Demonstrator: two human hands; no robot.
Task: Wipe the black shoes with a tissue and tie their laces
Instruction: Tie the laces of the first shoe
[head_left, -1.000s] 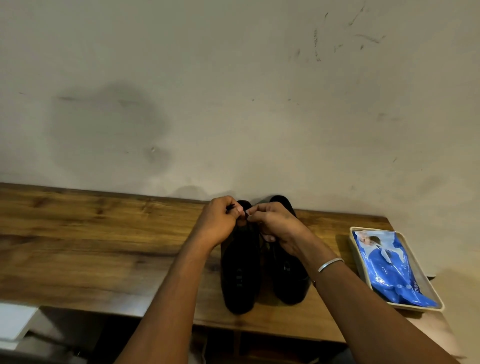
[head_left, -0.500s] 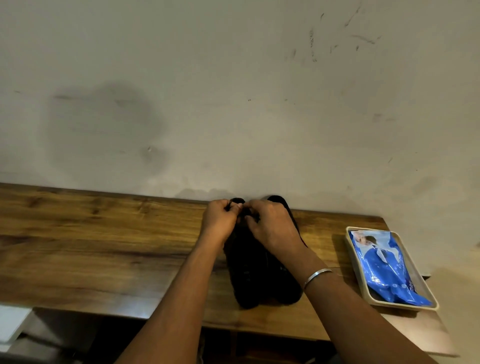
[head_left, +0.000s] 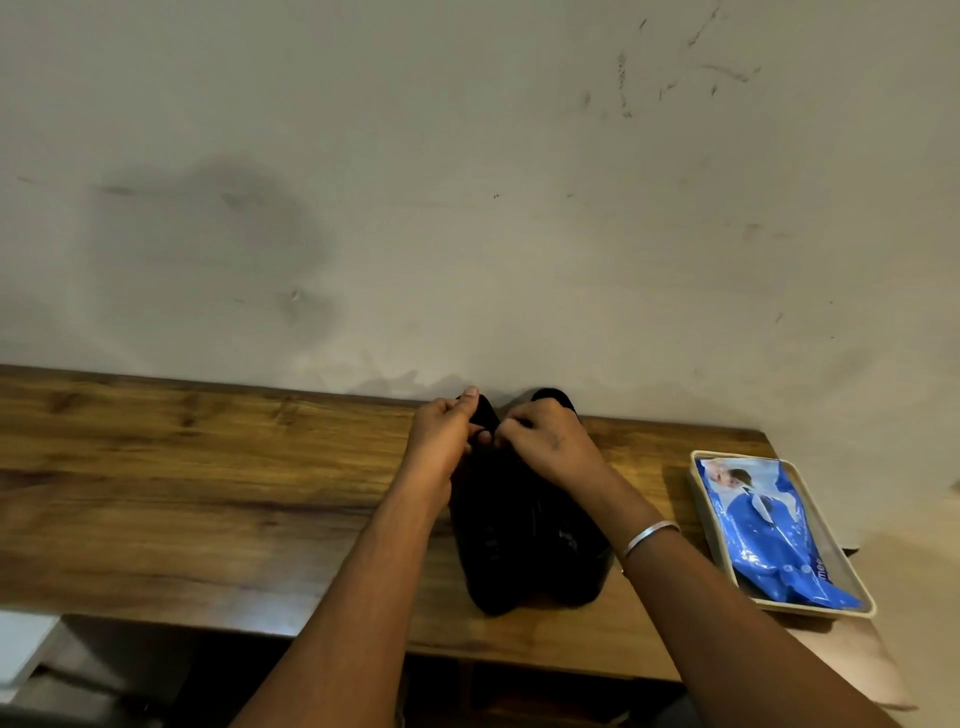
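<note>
Two black shoes stand side by side on the wooden table (head_left: 208, 493), toes toward me: the left shoe (head_left: 488, 561) and the right shoe (head_left: 571, 561). My left hand (head_left: 447, 441) and my right hand (head_left: 550, 447) meet over the far end of the left shoe, fingers pinched together on its lace. The lace itself is mostly hidden by my fingers. A silver bangle sits on my right wrist. No loose tissue is in view.
A beige tray (head_left: 706, 509) at the table's right end holds a blue pack of wipes (head_left: 763, 530). A stained wall rises right behind the table. The table's front edge runs just below the shoes' toes, with dark space under it.
Both hands stay pinched together over the left shoe. My left thumb has lifted and the fingers have shifted slightly on the lace. The shoes have not moved.
</note>
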